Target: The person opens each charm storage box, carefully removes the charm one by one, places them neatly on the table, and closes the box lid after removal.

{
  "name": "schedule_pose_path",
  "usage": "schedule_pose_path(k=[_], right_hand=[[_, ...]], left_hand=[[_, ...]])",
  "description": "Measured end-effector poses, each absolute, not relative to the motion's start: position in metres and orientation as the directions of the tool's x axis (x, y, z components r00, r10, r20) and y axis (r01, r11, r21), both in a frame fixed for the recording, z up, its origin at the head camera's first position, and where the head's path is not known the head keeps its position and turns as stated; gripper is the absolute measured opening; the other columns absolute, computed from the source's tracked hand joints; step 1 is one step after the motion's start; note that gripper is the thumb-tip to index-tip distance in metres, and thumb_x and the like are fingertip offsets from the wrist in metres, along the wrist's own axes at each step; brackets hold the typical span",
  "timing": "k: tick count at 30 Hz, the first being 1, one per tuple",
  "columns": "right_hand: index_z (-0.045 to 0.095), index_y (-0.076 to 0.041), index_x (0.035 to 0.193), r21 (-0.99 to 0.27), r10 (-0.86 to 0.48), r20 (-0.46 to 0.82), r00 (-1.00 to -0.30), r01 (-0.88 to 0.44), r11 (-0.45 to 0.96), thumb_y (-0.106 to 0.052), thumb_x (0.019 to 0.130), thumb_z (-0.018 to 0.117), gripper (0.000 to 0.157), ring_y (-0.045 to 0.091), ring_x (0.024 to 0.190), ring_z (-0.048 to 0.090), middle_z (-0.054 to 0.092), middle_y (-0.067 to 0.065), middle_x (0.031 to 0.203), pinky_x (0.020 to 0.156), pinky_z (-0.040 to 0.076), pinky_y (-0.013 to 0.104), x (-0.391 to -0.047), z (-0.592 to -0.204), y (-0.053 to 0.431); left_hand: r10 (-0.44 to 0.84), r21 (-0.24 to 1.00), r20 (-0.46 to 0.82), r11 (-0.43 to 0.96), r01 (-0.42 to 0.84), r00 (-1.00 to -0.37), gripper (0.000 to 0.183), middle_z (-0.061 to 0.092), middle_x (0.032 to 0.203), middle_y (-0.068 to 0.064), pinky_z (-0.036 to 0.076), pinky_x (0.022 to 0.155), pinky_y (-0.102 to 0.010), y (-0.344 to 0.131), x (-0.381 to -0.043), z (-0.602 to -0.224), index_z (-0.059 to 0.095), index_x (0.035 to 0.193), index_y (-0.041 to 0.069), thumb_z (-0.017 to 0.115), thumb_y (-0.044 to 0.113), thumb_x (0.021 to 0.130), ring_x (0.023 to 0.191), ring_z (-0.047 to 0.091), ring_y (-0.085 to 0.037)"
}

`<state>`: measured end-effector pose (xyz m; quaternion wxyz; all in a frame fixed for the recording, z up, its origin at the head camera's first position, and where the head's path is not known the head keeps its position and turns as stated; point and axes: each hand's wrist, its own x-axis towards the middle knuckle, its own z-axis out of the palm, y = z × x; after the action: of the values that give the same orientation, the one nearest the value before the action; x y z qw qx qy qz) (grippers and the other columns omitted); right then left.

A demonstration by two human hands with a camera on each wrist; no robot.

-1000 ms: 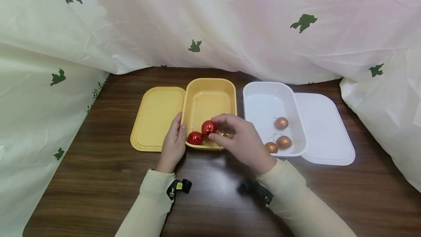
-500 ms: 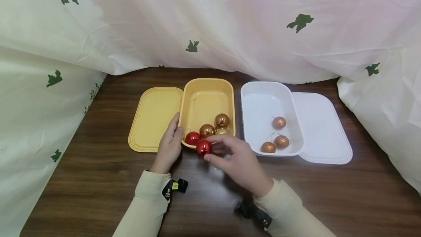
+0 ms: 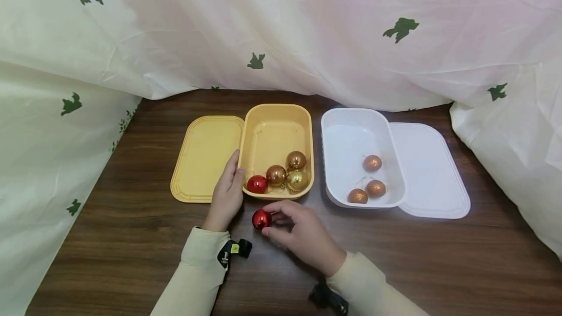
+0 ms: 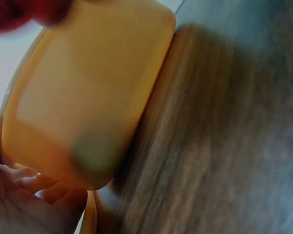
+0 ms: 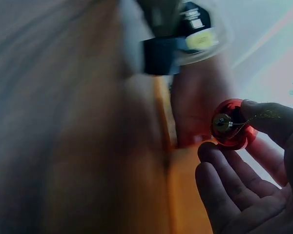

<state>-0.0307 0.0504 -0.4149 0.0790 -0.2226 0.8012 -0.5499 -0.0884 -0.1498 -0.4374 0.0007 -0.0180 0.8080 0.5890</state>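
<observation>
My right hand [image 3: 303, 233] pinches a shiny red Christmas bauble [image 3: 261, 219] between thumb and fingers, just above the table in front of the yellow box [image 3: 276, 111]. Its cap and gold cord show in the right wrist view, where the bauble [image 5: 229, 124] sits by the thumb. My left hand [image 3: 226, 196] holds the yellow box at its near left side, thumb at the rim, fingers along the outer wall. Inside that box lie another red bauble [image 3: 257, 184], two copper baubles [image 3: 276, 175] and a gold bauble [image 3: 297, 180].
A white box [image 3: 351, 113] to the right holds three glittery copper baubles [image 3: 372, 163]. Its white lid [image 3: 432, 169] lies to its right. The yellow lid [image 3: 208, 160] lies left of the yellow box. A patterned cloth [image 3: 285, 28] hangs around the dark wooden table [image 3: 439, 257].
My right hand has lifted the red bauble out of the yellow box, over its near rim, and brought it toward me and slightly left. My left hand stays at the box.
</observation>
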Motion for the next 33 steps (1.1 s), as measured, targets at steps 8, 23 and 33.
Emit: schedule_pose_path(k=[8, 23, 33], right_hand=[[0.070, -0.011, 0.115, -0.910, -0.440, 0.059, -0.896, -0.230, 0.346, -0.011, 0.085, 0.081, 0.032, 0.008, 0.091, 0.069, 0.072, -0.003, 0.108, 0.083, 0.058, 0.027, -0.039, -0.434, 0.042], [0.072, -0.011, 0.115, -0.860, -0.420, -0.013, -0.908, -0.204, 0.468, -0.017, 0.085, 0.082, 0.032, 0.004, 0.074, 0.061, 0.068, -0.008, 0.084, 0.069, 0.054, 0.024, -0.046, -0.440, 0.034], [0.072, -0.010, 0.116, -0.856, -0.412, -0.028, -0.911, -0.191, 0.480, -0.016, 0.085, 0.082, 0.034, 0.003, 0.070, 0.061, 0.069, -0.006, 0.081, 0.065, 0.053, 0.022, -0.047, -0.440, 0.033]], left_hand=[[-0.025, 0.949, -0.026, 0.313, -0.033, -0.999, 0.052, 0.024, 0.165, -0.003, 0.018, 0.123, -0.041, -0.151, -0.088, -0.435, 0.022, 0.161, 0.012, 0.034, 0.018, 0.110, 0.150, 0.021, -0.017], [-0.002, 0.975, -0.046, 0.218, -0.046, -0.999, 0.053, 0.023, 0.165, -0.004, 0.017, 0.123, -0.039, -0.150, -0.088, -0.435, 0.021, 0.161, 0.011, 0.034, 0.021, 0.111, 0.150, 0.019, -0.016], [-0.002, 0.977, -0.055, 0.204, -0.054, -0.998, 0.053, 0.022, 0.164, -0.004, 0.017, 0.123, -0.040, -0.150, -0.087, -0.435, 0.021, 0.161, 0.010, 0.034, 0.020, 0.111, 0.150, 0.020, -0.017]])
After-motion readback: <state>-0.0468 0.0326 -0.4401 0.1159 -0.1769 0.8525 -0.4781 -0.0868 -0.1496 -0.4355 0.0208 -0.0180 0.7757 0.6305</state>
